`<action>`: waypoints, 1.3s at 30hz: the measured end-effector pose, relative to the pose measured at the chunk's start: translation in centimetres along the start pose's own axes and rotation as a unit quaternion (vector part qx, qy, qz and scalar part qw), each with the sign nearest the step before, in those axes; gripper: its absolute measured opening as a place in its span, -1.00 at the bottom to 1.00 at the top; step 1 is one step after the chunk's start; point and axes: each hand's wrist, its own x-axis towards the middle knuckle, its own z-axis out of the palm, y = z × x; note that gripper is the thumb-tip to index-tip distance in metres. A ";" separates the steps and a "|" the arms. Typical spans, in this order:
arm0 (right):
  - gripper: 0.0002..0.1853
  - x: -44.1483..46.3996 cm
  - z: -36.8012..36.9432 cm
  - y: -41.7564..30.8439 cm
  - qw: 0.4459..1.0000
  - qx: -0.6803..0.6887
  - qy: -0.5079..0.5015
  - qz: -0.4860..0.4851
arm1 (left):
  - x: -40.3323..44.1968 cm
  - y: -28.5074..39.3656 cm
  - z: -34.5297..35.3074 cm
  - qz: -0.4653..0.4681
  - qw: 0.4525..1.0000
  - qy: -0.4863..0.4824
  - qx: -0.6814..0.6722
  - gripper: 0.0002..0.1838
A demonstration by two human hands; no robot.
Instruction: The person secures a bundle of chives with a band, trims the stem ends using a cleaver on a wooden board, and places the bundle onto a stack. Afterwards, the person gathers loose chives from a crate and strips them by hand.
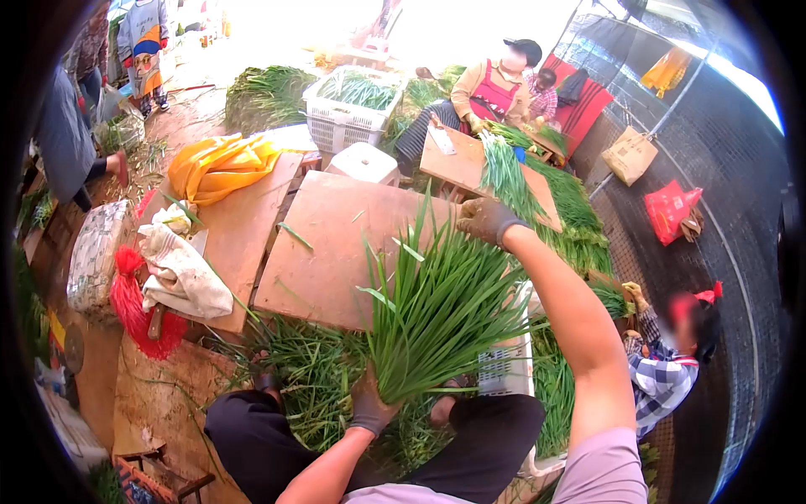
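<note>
The left hand (370,405), gloved, is closed around the gathered lower end of a bunch of garlic chives (445,311). The bunch is located ahead of the person's lap, overlapping the near right part of the wooden board (327,244). From the left-hand grip, the long axis runs forward and to the right, the leaves fanning out toward their free tips. The right hand (487,220), also gloved, is positioned beyond the bunch, near the board's far right corner. It is nearer the tips; the left hand is at the opposite end. The right-hand fingers are curled; whether they hold any leaf cannot be determined.
</note>
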 end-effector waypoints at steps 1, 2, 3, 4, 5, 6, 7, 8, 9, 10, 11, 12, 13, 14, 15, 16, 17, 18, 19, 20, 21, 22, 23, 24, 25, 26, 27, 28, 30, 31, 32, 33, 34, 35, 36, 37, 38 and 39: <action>-0.69 0.9 1.1 1.1 1.000 0.014 0.006 -0.024 | -0.1 -0.4 0.2 -0.003 1.000 -0.001 0.000 0.22; -0.71 1.2 1.5 1.6 0.997 -0.016 0.047 -0.064 | -0.3 -0.7 0.4 0.003 0.999 0.007 0.031 0.24; -0.71 1.0 1.8 1.3 0.997 -0.016 0.042 -0.062 | -0.5 -0.3 0.1 0.008 0.998 0.014 0.061 0.27; -0.73 0.8 2.1 0.9 0.993 -0.007 0.104 -0.055 | -0.4 0.1 -0.1 0.006 0.998 0.011 0.060 0.27; -0.74 0.4 2.2 0.7 0.985 0.002 0.167 -0.047 | -0.2 0.4 -0.3 -0.002 0.999 -0.004 0.049 0.29; -0.79 0.0 2.6 0.3 0.960 -0.066 0.262 -0.067 | 0.0 0.8 -0.6 -0.010 0.999 -0.017 0.039 0.32; -0.79 -0.4 2.0 0.3 0.961 -0.066 0.262 -0.066 | -0.2 0.4 -0.3 -0.010 0.999 -0.018 0.039 0.32; -0.76 -0.6 0.7 0.7 0.957 -0.016 0.289 -0.023 | -0.2 -0.4 0.3 -0.003 0.999 -0.014 0.043 0.32; -0.72 -0.7 -0.6 0.8 0.949 0.034 0.313 0.019 | -0.5 -0.8 0.6 0.003 0.999 -0.009 0.048 0.32; -0.69 -0.2 -1.6 2.1 0.933 0.164 0.316 0.049 | -0.6 -0.5 0.4 0.001 0.999 -0.010 0.047 0.32; -0.65 0.4 -2.5 4.1 0.901 0.290 0.313 0.079 | -0.5 0.0 0.0 0.001 0.999 -0.003 0.047 0.32; -0.59 1.2 -1.9 6.0 0.883 -0.006 0.461 0.093 | -0.5 0.4 -0.2 0.000 0.999 0.005 0.047 0.31; -0.56 1.7 -1.0 7.8 0.843 -0.156 0.508 0.084 | -0.6 0.3 -0.2 -0.004 0.999 0.004 0.047 0.31; -0.52 1.1 -1.0 7.2 0.769 -0.301 0.557 0.093 | -0.6 0.2 -0.1 -0.006 0.999 -0.004 0.053 0.32; -0.49 -0.2 -1.4 7.2 0.826 -0.257 0.487 0.122 | -0.4 0.1 0.0 -0.007 0.998 -0.010 0.058 0.33; -0.47 -1.3 -1.6 6.9 0.852 -0.234 0.449 0.134 | -0.4 0.0 0.0 -0.009 0.998 -0.008 0.057 0.33; -0.44 -2.6 -2.0 6.1 0.875 -0.210 0.411 0.146 | -0.4 0.1 0.1 -0.025 0.998 -0.019 0.053 0.33; -0.46 -3.7 -2.2 5.5 0.903 -0.171 0.385 0.087 | -0.4 0.2 0.1 -0.039 0.997 -0.032 0.050 0.33; -0.48 -4.5 -2.5 5.2 0.924 -0.130 0.359 0.028 | -0.3 0.2 0.2 -0.038 0.998 -0.032 0.050 0.33; -0.59 -5.0 -2.5 4.8 0.926 -0.072 0.368 -0.034 | -0.3 0.1 0.2 -0.034 0.998 -0.030 0.050 0.33; -0.59 -5.9 -2.8 3.7 0.926 -0.071 0.369 -0.032 | -0.4 0.0 0.2 -0.030 0.998 -0.028 0.051 0.32; -0.64 -6.9 -3.4 2.0 0.951 -0.062 0.302 -0.018 | -0.3 0.5 -0.3 -0.029 0.998 -0.029 0.053 0.32; -0.67 -7.5 -3.6 1.1 0.971 -0.053 0.233 -0.005 | -0.4 1.1 -0.6 -0.038 0.997 -0.032 0.056 0.31; -0.69 -7.2 -3.0 0.8 0.968 -0.036 0.247 -0.014 | -0.2 1.6 -0.9 -0.046 0.997 -0.034 0.058 0.30; -0.69 -7.1 -2.7 0.5 0.967 -0.036 0.250 -0.015 | -0.1 1.2 -0.6 -0.044 0.997 -0.032 0.059 0.30; -0.76 -7.1 -1.9 -0.1 0.950 -0.020 0.295 -0.099 | -0.3 0.6 -0.2 -0.033 0.998 -0.024 0.041 0.30; -0.83 -7.2 -1.1 -1.2 0.924 -0.003 0.336 -0.181 | -0.5 0.1 0.0 -0.022 0.999 -0.017 0.025 0.30; -0.88 -7.1 -0.2 -2.6 0.896 -0.067 0.379 -0.222 | -0.4 -0.1 0.1 -0.023 0.999 -0.016 0.026 0.30; -0.85 -7.7 0.9 -4.8 0.919 -0.051 0.308 -0.242 | -0.3 0.0 0.1 -0.028 0.999 -0.026 0.037 0.27; -0.82 -7.7 1.2 -5.6 0.936 -0.037 0.235 -0.259 | -0.3 0.2 0.0 -0.030 0.999 -0.026 0.037 0.27; -0.82 -7.1 1.9 -6.0 0.936 -0.036 0.233 -0.260 | -0.3 0.4 0.0 -0.034 0.998 -0.023 0.041 0.26; -0.77 -6.5 2.5 -6.4 0.962 -0.065 0.153 -0.218 | -0.3 0.5 -0.1 -0.037 0.998 -0.021 0.044 0.24; -0.72 -6.0 2.9 -6.7 0.978 -0.093 0.072 -0.174 | -0.4 0.3 0.0 -0.039 0.998 -0.021 0.045 0.24; -0.72 -5.5 3.1 -6.9 0.978 -0.092 0.072 -0.175 | -0.3 0.0 0.1 -0.026 0.999 -0.015 0.036 0.24; -0.67 -5.3 3.2 -7.3 0.989 -0.098 0.017 -0.110 | -0.3 -0.2 0.1 -0.013 0.999 -0.010 0.028 0.25; -0.61 -5.1 3.2 -7.7 0.993 -0.103 -0.039 -0.044 | -0.4 -0.3 0.2 -0.014 0.999 -0.010 0.028 0.25; -0.58 -4.9 3.0 -8.1 0.994 -0.090 -0.060 -0.027 | -0.5 -0.4 0.3 -0.019 0.999 -0.011 0.044 0.25; -0.58 -4.4 3.4 -8.0 0.994 -0.090 -0.061 -0.027 | -0.5 -0.3 0.4 -0.024 0.998 -0.012 0.060 0.26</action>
